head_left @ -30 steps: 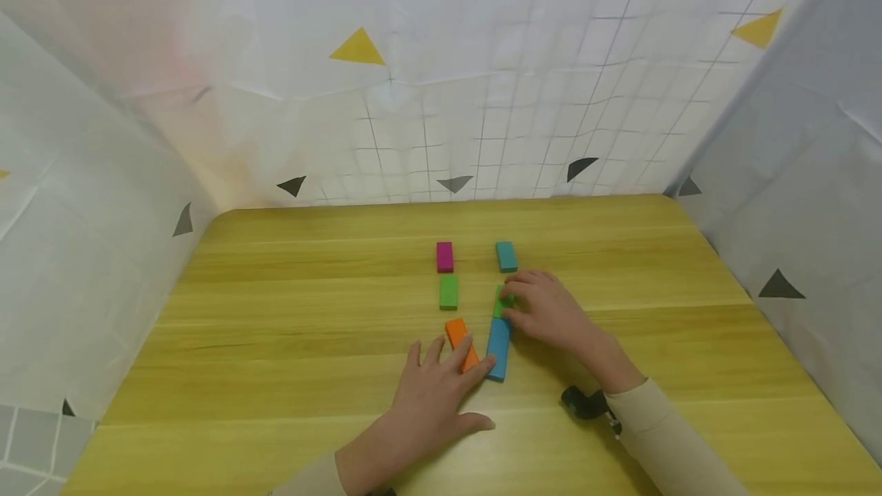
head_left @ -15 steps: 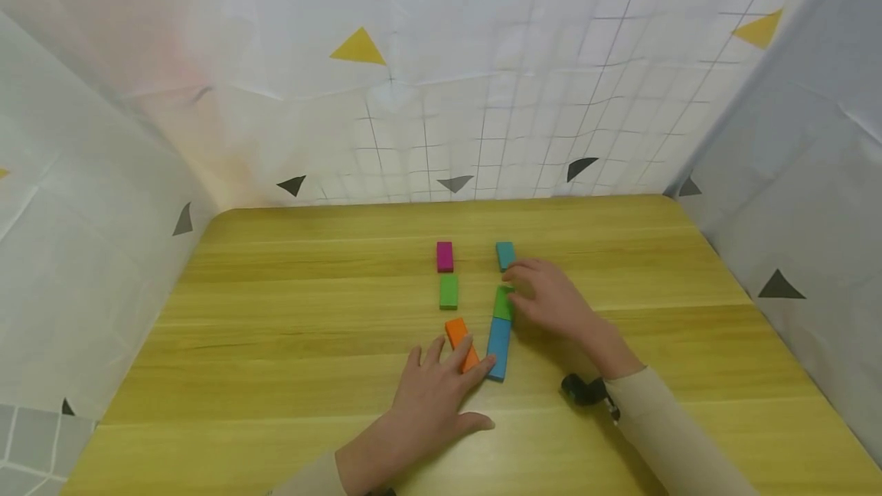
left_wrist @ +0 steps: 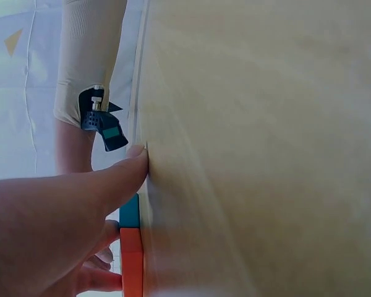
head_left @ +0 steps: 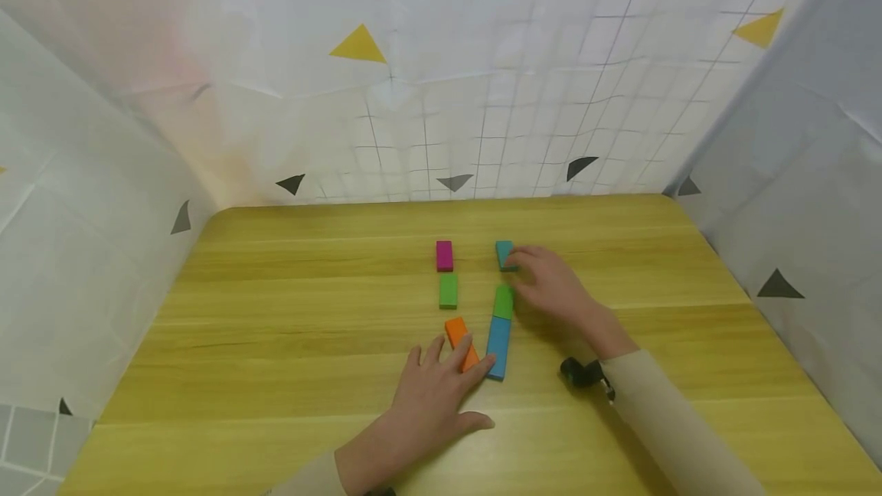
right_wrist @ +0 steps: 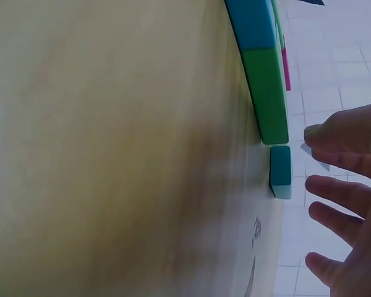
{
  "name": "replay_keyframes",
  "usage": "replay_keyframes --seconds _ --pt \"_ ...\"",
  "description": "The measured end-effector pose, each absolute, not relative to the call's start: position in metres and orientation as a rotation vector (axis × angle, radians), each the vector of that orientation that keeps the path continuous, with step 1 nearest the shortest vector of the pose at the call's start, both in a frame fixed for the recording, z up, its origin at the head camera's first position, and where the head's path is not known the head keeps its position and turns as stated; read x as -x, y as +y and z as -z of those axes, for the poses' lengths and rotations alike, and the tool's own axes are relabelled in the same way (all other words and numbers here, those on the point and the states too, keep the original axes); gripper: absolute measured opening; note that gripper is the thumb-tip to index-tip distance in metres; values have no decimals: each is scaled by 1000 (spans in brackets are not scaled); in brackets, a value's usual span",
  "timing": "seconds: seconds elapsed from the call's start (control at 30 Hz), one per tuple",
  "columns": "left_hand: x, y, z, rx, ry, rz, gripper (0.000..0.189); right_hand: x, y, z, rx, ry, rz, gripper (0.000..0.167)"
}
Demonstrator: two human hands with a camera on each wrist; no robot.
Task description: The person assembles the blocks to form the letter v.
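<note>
Teal block lies just beneath the loosely parted fingers of the right hand, one green block sits on that grip's near side with the blue block touching its end, and the spread left hand rests straight fingers on the orange block.

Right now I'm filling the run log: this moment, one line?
left grip: touching orange block, blue block | right grip: near teal block, holding nothing
</note>
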State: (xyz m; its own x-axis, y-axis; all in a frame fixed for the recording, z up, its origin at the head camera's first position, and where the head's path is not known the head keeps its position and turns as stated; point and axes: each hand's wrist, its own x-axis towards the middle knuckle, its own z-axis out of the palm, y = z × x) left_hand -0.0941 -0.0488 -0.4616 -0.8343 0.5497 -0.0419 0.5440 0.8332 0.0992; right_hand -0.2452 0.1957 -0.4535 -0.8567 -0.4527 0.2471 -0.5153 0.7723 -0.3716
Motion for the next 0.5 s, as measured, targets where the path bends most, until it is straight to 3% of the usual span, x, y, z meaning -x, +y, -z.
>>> replay_keyframes --seconds 0.5 --pt "93 -49 463 -892 2948 -126 81 271 203 454 -731 -2948 -643 40"
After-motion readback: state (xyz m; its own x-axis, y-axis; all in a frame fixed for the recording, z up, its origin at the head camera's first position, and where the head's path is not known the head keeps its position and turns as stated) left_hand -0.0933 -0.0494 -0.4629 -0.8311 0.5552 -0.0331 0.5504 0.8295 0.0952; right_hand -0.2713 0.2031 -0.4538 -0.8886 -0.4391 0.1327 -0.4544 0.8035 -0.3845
